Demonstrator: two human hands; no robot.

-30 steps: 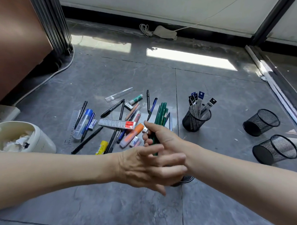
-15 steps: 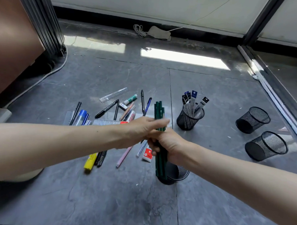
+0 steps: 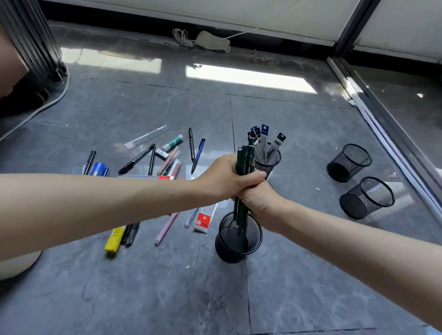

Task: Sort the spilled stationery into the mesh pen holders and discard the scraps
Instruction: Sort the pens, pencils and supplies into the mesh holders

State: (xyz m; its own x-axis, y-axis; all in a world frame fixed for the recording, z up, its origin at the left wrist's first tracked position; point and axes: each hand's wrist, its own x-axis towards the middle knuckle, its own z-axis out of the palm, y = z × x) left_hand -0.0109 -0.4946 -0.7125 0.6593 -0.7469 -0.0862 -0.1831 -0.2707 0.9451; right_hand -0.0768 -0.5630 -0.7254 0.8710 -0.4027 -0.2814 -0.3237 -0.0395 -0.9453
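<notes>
Both hands grip one upright bundle of dark green pencils. My left hand wraps the bundle higher up, and my right hand holds it just below. The pencils' lower ends dip into a black mesh pen holder standing on the floor under my hands. A second mesh holder behind it carries several packaged refills. Two more mesh holders lie tipped at the right. Spilled pens, markers, rulers and a yellow highlighter lie scattered on the floor to the left.
A white bin's rim shows at the lower left under my left forearm. A brown cabinet and a cable run along the left side. A metal door track crosses the right. A coiled cord lies by the far wall.
My left hand has come up and closed round the pencil bundle above my right hand. The bundle has turned upright and its lower ends have gone down into the near holder.
</notes>
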